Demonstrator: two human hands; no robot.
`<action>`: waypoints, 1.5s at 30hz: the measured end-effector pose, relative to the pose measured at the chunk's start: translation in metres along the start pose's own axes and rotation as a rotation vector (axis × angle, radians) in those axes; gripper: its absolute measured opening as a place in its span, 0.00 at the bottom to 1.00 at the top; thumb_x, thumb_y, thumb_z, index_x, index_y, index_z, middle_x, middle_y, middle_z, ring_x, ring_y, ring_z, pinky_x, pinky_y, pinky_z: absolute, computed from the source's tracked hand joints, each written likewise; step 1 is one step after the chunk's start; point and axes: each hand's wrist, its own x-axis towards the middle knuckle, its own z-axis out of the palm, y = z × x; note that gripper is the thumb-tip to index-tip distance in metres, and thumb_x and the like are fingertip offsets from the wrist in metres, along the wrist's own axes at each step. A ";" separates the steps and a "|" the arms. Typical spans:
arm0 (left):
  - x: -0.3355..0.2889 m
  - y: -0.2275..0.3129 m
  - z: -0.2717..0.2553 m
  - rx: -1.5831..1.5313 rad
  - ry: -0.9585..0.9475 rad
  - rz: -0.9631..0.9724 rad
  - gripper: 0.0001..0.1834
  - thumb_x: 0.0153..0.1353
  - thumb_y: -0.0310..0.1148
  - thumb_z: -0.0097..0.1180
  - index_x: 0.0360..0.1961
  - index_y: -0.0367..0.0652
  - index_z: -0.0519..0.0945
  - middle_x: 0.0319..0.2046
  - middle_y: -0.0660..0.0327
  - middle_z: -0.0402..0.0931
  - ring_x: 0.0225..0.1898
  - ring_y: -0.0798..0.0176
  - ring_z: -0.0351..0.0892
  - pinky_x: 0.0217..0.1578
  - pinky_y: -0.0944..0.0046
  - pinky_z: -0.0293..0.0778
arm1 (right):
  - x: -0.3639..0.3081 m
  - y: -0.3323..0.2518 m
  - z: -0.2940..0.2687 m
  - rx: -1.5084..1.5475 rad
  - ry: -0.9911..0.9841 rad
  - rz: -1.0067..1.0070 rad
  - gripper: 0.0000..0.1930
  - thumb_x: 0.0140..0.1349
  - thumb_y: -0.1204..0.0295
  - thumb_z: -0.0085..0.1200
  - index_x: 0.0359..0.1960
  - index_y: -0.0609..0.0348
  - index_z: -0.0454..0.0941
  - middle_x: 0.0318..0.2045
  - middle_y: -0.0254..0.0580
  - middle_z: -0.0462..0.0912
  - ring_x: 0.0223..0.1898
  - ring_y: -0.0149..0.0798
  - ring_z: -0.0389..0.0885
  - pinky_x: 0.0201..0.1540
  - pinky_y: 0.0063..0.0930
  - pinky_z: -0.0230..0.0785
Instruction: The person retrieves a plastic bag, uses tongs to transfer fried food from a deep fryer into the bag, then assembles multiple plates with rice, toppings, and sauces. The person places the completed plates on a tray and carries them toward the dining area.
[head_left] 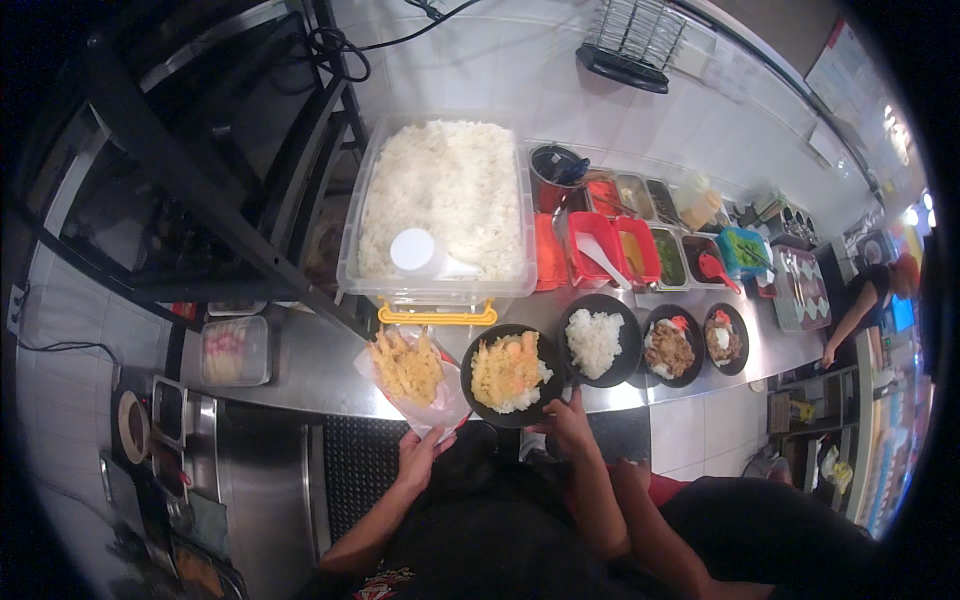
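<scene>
My left hand (422, 455) is closed on the near edge of a paper-lined tray (452, 385) heaped with golden fried tempura (405, 368). Just right of it, a black bowl (493, 412) contains white rice topped with battered pieces and something orange-pink. The fingers of my right hand (570, 425) are at that bowl's right rim, closed around it as far as I can see. One finger points toward the neighbouring black bowl (628, 365) of plain rice (594, 342). Further right stand two black bowls of rice with brown meat and red garnish (669, 348), (724, 340).
A large clear tub of rice (440, 190) with a white scoop (415, 250) stands behind the bowls. Topping containers (668, 258) line the wall side. A black rack (200, 190) rises at left. Close on my right is a co-worker's arm (655, 530); another person (870, 300) stands farther off.
</scene>
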 end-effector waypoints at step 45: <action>0.045 -0.024 -0.152 1.490 -0.514 -0.175 0.20 0.71 0.44 0.49 0.51 0.41 0.83 0.45 0.53 0.83 0.47 0.53 0.82 0.52 0.52 0.76 | 0.022 0.297 -0.116 -1.297 -0.436 0.028 0.22 0.67 0.56 0.46 0.48 0.62 0.80 0.49 0.57 0.82 0.50 0.52 0.82 0.54 0.48 0.71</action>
